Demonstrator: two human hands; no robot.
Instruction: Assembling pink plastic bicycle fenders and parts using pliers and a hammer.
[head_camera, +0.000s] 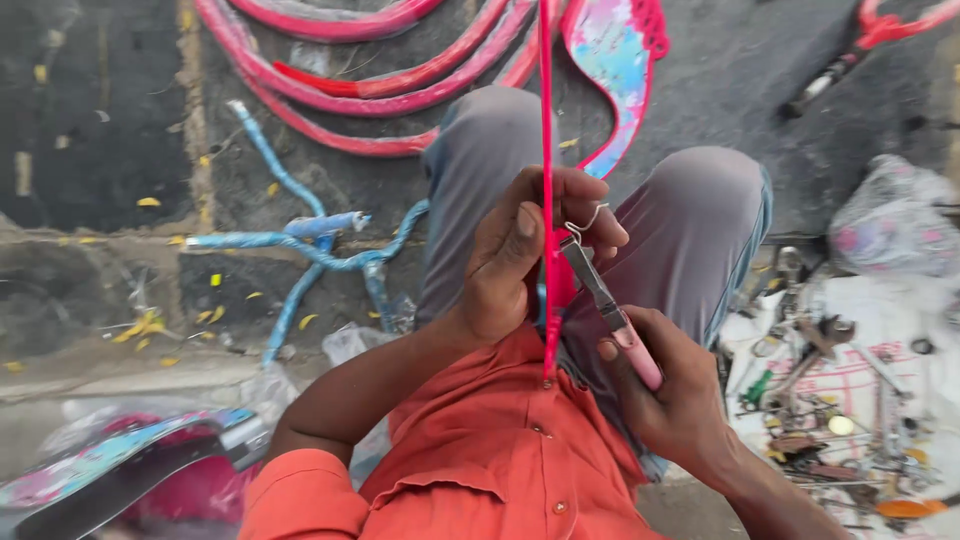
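Pinching pink strip (548, 150) steady in closed left hand (520, 255), right hand (665, 395) gripping pliers (608, 305), squarely biting wire loop (585, 222)

- You work in soft, even daylight; no hard shadows fall on the dark ground (120, 150).
- Your left hand (520, 250) and right hand (670, 390) are fairly sharp, shaded on their near sides.
- Your orange shirt (480, 450) is bright and saturated without glare.
- The white plastic bag (890, 220) at your right looks pale, nearly washed out, and blurred.
- The corners smear and bend, most at the lower left, where the coloured curved piece (110, 470) is out of focus.
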